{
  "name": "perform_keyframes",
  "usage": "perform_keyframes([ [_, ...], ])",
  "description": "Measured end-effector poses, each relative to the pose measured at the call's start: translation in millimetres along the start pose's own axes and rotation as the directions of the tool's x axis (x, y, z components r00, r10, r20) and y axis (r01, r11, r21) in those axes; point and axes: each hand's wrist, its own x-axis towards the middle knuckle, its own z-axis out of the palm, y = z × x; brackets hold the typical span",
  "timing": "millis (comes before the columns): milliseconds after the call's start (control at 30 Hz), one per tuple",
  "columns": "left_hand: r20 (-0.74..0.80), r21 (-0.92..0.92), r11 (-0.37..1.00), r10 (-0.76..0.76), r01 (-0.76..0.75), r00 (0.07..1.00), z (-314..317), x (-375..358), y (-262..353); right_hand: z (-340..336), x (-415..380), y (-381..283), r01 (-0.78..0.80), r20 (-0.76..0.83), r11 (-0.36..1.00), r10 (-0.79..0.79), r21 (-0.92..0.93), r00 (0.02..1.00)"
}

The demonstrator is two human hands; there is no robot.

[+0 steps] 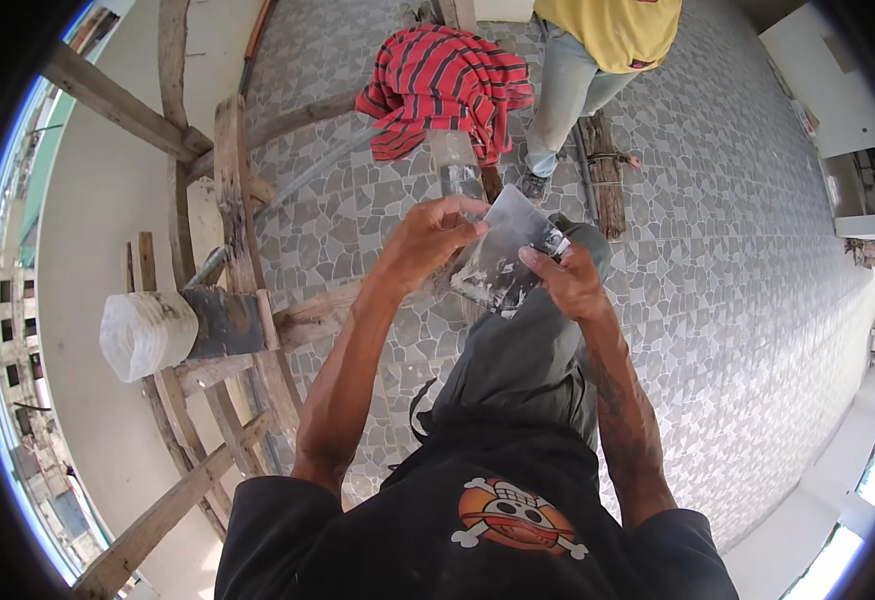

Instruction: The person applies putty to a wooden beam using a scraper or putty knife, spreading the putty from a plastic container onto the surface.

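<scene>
A thin, square-edged dark sheet [506, 255] with pale smears is held in front of my lap, tilted. My right hand [570, 280] grips its right edge, thumb on the upper face. At its upper left edge, my left hand [433, 240] has its thumb and index finger pressed together at the sheet; the other fingers are partly hidden. Just beyond the sheet, a grey-banded post or board end [458, 165] shows beneath a red and black striped cloth [448, 80].
A person in a yellow shirt [613, 30] stands ahead, right of the cloth. Wooden scaffolding [238, 200] rises at left, with a translucent plastic container [148, 335] on a dark board [226, 323]. Wood pieces [603, 180] lie on the stone-patterned floor [718, 250].
</scene>
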Motion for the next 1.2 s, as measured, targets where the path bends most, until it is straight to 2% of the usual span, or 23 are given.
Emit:
perform_keyframes([
  [100, -0.070, -0.218, 0.976, -0.010, -0.005, 0.998, -1, 2, -18, -2, -3, -13, -0.106, -0.041, 0.994, 0.105, -0.012, 0.994],
  [200, -0.149, -0.036, 0.997, 0.063, -0.069, 0.987, 3, -4, -25, -3, 0, -13, -0.116, -0.078, 0.993, 0.115, -0.002, 0.990],
  [300, -0.132, 0.097, 0.986, 0.150, -0.138, 0.980, 8, -9, -22, -1, -2, -15, -0.092, -0.072, 0.995, 0.088, -0.046, 0.994],
  [367, -0.092, -0.042, 0.999, 0.021, -0.025, 0.996, 7, -4, -21, -2, -3, -18, -0.087, -0.041, 0.991, 0.083, -0.104, 0.996],
  [400, -0.066, -0.110, 0.993, -0.040, 0.033, 0.997, 5, 0, -21, -3, -2, -13, -0.074, -0.006, 0.996, 0.074, -0.046, 0.997],
  [467, -0.029, -0.325, 0.946, -0.003, -0.006, 1.000, 6, 8, -20, -5, 1, 2, -0.052, 0.057, 0.996, 0.048, 0.074, 0.997],
  [500, -0.013, -0.428, 0.904, 0.018, -0.022, 1.000, 6, 10, -19, -7, 1, 1, -0.069, 0.068, 0.995, 0.063, 0.079, 0.996],
  [567, 0.017, -0.448, 0.894, 0.019, -0.009, 1.000, 5, 11, -17, -9, 2, -2, -0.100, 0.089, 0.991, 0.093, 0.087, 0.992],
  [867, 0.010, -0.370, 0.929, -0.004, 0.008, 1.000, 6, 2, -35, -7, 3, -5, -0.127, 0.052, 0.962, 0.117, 0.242, 0.992],
  [1200, -0.007, -0.349, 0.936, -0.058, 0.052, 0.998, 6, -18, -48, -8, 4, -6, -0.146, 0.053, 0.948, 0.137, 0.284, 0.989],
])
